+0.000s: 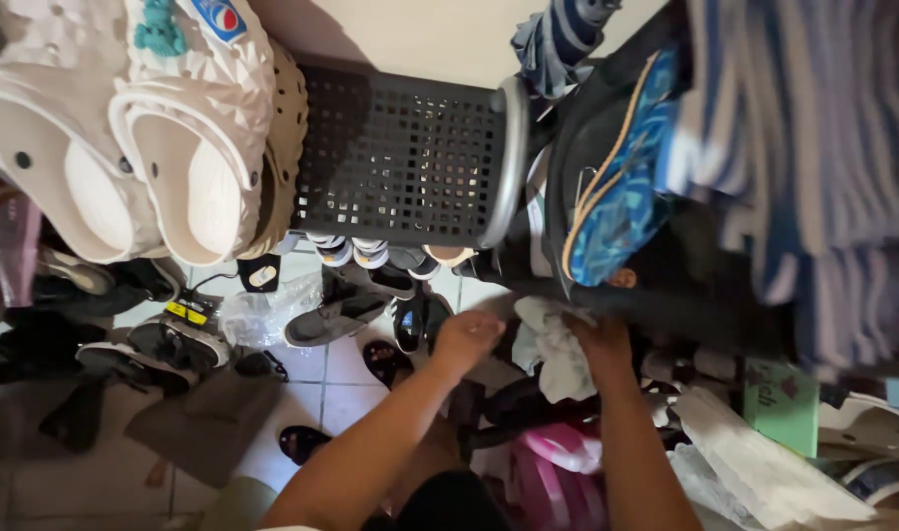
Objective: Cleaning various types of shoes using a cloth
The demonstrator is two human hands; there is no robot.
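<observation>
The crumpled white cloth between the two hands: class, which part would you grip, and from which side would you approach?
Probably grip the bunched upper fold of the white cloth, coming from above and the right, where the right hand already touches it. Its lower end hangs loose, and the left hand is beside it, seemingly apart from it.

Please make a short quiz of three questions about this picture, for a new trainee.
1. True or false: the right hand touches the white cloth.
2. What stands on the black perforated shelf? A) white clogs B) a kettle C) books
3. What colour is the floor tile?

Key:
1. True; its grip on the cloth is partly hidden.
2. A, the white clogs at the shelf's left end.
3. White.
</observation>
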